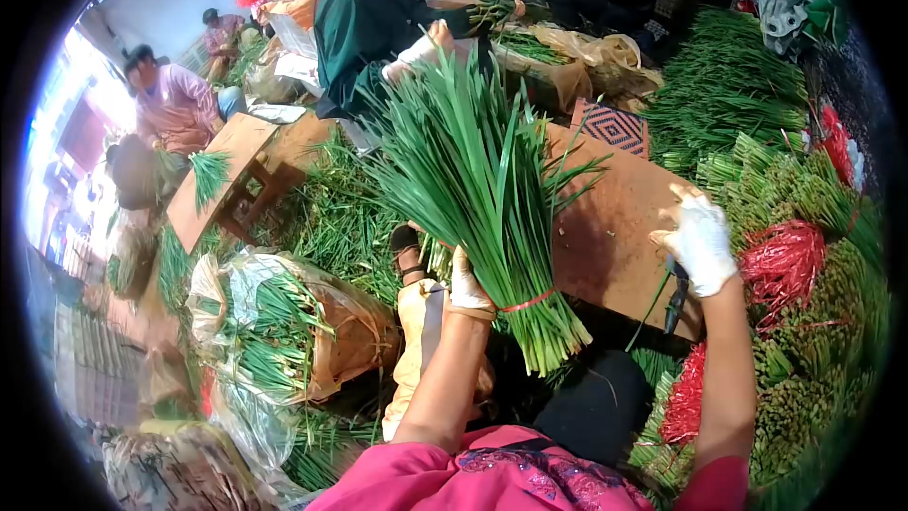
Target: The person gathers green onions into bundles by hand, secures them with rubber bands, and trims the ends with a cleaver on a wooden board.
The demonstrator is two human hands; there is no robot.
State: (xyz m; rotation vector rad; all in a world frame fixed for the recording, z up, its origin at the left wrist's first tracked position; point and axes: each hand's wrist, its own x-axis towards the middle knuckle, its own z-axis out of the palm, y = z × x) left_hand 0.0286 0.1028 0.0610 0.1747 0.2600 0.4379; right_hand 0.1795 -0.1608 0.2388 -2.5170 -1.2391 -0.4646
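One tied green bundle, tilted, within clasping left fingers; right fingers loosely spread.

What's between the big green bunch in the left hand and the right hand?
In the head view, a brown board shows between the green bunch and the right hand.

Bright light enters at left, beside a pale wall.

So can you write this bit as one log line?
left hand: holding leafy bunch; red band: around stalks; right hand: gloved, near board
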